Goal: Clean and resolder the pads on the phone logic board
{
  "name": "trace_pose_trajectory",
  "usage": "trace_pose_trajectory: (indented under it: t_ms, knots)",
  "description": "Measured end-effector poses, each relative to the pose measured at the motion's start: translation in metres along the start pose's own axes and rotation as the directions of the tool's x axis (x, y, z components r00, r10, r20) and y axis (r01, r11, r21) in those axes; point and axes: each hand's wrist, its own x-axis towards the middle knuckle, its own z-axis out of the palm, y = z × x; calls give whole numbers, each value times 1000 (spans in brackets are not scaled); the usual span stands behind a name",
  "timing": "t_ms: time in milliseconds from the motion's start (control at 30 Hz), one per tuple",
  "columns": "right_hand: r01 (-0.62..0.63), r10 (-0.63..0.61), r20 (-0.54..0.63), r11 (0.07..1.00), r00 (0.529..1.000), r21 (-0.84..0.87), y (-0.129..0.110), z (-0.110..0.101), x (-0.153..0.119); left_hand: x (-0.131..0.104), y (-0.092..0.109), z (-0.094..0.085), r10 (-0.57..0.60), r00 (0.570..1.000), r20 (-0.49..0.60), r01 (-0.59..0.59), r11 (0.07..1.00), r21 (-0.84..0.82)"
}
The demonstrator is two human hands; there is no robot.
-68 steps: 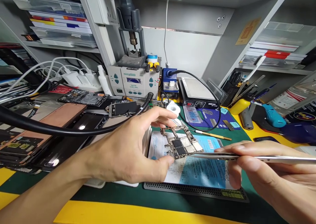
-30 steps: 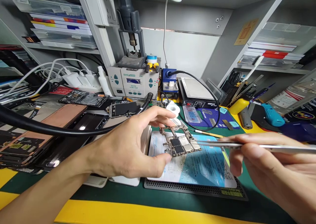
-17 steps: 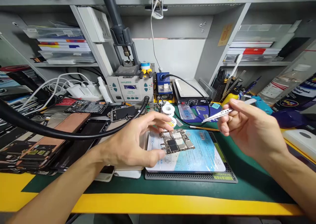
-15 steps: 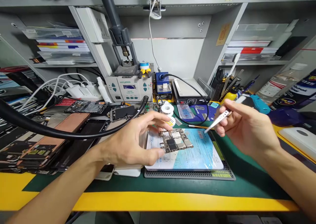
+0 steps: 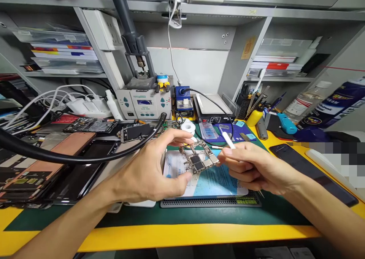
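Observation:
My left hand grips a phone circuit board by its left edge, thumb below and fingers above. The board is tilted and held over a white and blue printed pad. In my right hand is a pair of white tweezers, its broad end pointing up past the thumb. Thin tips seem to show below that hand. My right fingertips are at the board's right corner; whether they touch it I cannot tell. The pad rests on a grey perforated mat.
Phone parts lie at the left under a thick black hose. A hot-air station, a solder spool and a heating plate stand behind. A black phone and a spray can are at the right.
My right hand has moved left to the board's corner, and the tweezers have turned from pointing at the pad to broad end up. My left hand still holds the board, now tilted more.

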Motion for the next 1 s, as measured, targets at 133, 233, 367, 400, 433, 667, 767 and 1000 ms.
trace_pose_trajectory:
  t_ms: [133,233,367,400,433,667,767,1000]
  knots:
    - [-48,48,82,999,995,-1,5,3,1,-1,10,4,6,1000,-9,-6,999,48]
    - [-58,57,99,998,993,5,6,5,0,-1,11,6,13,1000,-2,-13,997,70]
    - [-62,58,107,997,993,39,6,6,-1,-2,9,6,84,996,9,-85,990,112]
    - [-64,59,105,997,993,48,6,6,-1,-2,9,7,114,993,6,-114,986,121]
    - [-64,58,102,996,993,57,6,6,-1,-2,9,8,148,989,0,-147,980,131]
    - [-51,42,83,993,996,105,6,5,-3,2,13,21,476,870,-124,-429,857,285]
    - [-62,50,100,990,994,123,5,6,-3,2,10,25,503,854,-135,-435,832,345]
    - [-120,106,103,982,989,143,5,7,-2,1,9,29,532,832,-157,-429,797,425]
